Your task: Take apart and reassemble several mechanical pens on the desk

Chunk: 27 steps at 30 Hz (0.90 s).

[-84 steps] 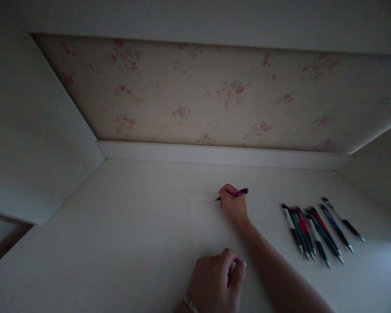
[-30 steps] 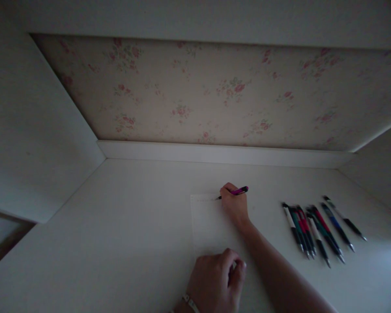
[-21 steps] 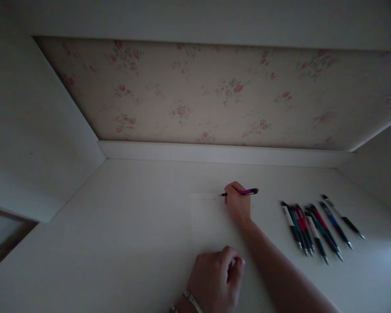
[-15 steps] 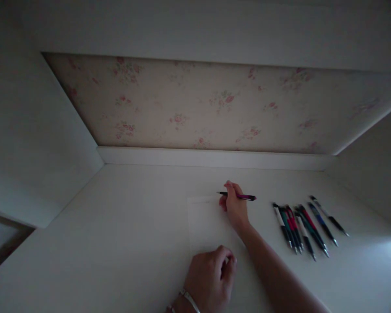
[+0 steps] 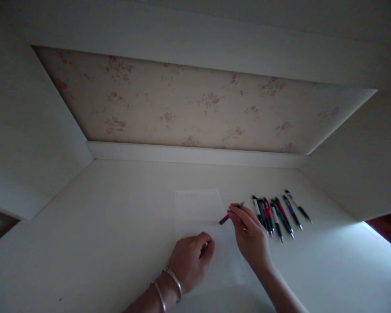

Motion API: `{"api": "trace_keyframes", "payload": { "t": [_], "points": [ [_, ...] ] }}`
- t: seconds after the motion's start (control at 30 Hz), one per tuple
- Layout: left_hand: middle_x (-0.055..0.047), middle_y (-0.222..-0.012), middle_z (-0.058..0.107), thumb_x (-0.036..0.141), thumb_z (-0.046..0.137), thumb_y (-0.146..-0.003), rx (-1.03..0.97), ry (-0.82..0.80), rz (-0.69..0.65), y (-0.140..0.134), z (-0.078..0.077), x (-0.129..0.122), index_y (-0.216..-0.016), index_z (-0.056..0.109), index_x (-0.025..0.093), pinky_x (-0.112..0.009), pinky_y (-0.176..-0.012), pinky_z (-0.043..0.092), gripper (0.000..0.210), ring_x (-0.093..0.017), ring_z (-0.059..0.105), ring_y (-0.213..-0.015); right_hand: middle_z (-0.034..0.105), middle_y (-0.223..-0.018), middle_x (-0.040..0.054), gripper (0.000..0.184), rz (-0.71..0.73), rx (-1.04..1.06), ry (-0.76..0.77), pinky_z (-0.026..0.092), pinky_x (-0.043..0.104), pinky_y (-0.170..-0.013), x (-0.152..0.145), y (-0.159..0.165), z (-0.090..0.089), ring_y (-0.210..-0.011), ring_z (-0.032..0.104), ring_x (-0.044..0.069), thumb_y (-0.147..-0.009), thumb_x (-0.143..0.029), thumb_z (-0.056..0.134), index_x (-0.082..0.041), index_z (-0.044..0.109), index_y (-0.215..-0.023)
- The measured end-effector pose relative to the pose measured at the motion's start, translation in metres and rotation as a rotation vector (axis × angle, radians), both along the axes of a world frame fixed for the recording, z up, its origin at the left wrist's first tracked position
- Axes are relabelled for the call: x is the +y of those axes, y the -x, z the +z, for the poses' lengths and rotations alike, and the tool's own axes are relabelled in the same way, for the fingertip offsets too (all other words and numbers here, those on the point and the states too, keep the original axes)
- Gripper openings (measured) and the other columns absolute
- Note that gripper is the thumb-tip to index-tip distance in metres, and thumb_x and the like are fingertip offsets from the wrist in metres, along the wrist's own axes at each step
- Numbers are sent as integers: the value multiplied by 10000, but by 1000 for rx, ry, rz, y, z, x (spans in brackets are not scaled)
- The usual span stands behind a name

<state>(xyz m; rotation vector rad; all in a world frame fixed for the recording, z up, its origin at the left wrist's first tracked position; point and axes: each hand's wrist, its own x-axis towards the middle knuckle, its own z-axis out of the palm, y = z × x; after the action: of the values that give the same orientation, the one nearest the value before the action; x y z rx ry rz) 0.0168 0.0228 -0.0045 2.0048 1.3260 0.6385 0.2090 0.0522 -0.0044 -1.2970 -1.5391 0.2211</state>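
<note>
My right hand (image 5: 250,232) pinches a black-and-magenta pen (image 5: 225,218) between thumb and fingers, above the right edge of a white sheet of paper (image 5: 195,206). The metal tip points up and away to the right; the magenta end slants down to the left over the sheet. My left hand (image 5: 191,261), curled into a loose fist, rests on the left part of the paper, and nothing shows in it. Two silver bracelets (image 5: 173,278) circle that wrist. Faint lines run along the top of the sheet, too dim to read.
Several pens (image 5: 276,217) lie in a slanted row right of my right hand, with white, green, red and blue barrels. The white desk top (image 5: 124,208) is bounded by side panels and a low back ledge (image 5: 195,153). Floral wallpaper (image 5: 189,108) covers the wall behind.
My right hand has drawn back toward me from the paper's top edge and turned the pen so its tip now points to the upper right. The camera view has shifted right.
</note>
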Motion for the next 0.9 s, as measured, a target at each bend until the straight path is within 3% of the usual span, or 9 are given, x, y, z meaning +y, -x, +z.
{"api": "trace_keyframes", "payload": {
  "t": [0.13,0.27,0.3,0.33,0.4,0.57,0.67,0.77,0.9],
  "points": [
    [15,-643,662,300,456,-968,16,2,-10,1,1,-1,-865,663,210,-244,-573,349,247,-139,585,-573,702,-1150,88,253,34,-106,23,618,269,-744,-2,5,0,-964,712,197,-950,-224,560,-252,681,-1171],
    [8,-669,678,306,445,-974,27,1,-18,2,1,-1,-887,667,211,-247,-586,361,256,-145,594,-587,696,-1188,96,601,77,21,11,641,299,-733,-5,-3,1,-894,748,182,-949,-202,562,-265,328,-1499],
    [7,-675,682,310,444,-975,30,-1,-19,2,1,-1,-892,668,212,-248,-588,363,257,-147,598,-592,722,-1126,82,571,53,7,12,642,305,-742,-5,-9,1,-892,751,186,-943,-194,569,-261,375,-1476],
    [8,-677,684,314,447,-974,35,-4,-22,2,0,-1,-893,669,213,-250,-588,363,258,-148,600,-593,736,-1097,69,433,34,-59,0,639,310,-767,-6,-15,2,-924,746,195,-932,-185,579,-261,532,-1356],
    [10,-680,688,319,456,-972,42,-10,-25,1,-1,0,-890,671,215,-252,-593,366,252,-148,607,-600,746,-1113,50,230,104,-261,-80,588,385,-926,-6,-30,1,-1123,676,237,-924,-139,542,-258,725,-998],
    [10,-700,697,316,457,-975,31,-24,-26,1,-2,1,-866,663,214,-250,-612,381,255,-146,621,-630,734,-1169,43,358,126,-562,7,558,436,-979,-3,-63,-16,-1246,594,247,-857,-34,418,-226,719,-843],
    [6,-711,699,306,455,-975,37,-31,-44,3,-3,0,-872,659,209,-250,-617,386,249,-146,618,-634,713,-1216,50,430,29,-660,136,528,452,-1017,-2,-74,-30,-1252,589,246,-768,7,405,-221,739,-911],
    [5,-713,696,297,453,-973,49,-25,-48,4,-3,-1,-872,656,207,-250,-611,384,244,-146,612,-629,684,-1273,64,614,-55,-717,252,485,470,-1060,-2,-83,-41,-1298,547,253,-679,46,393,-205,718,-1136],
    [9,-710,692,293,448,-974,50,-27,-54,4,-1,-1,-865,651,209,-250,-608,380,245,-144,610,-626,666,-1300,97,698,-48,-739,217,438,494,-1093,-3,-87,-43,-1326,514,272,-632,54,391,-163,678,-1231]
  ]
}}
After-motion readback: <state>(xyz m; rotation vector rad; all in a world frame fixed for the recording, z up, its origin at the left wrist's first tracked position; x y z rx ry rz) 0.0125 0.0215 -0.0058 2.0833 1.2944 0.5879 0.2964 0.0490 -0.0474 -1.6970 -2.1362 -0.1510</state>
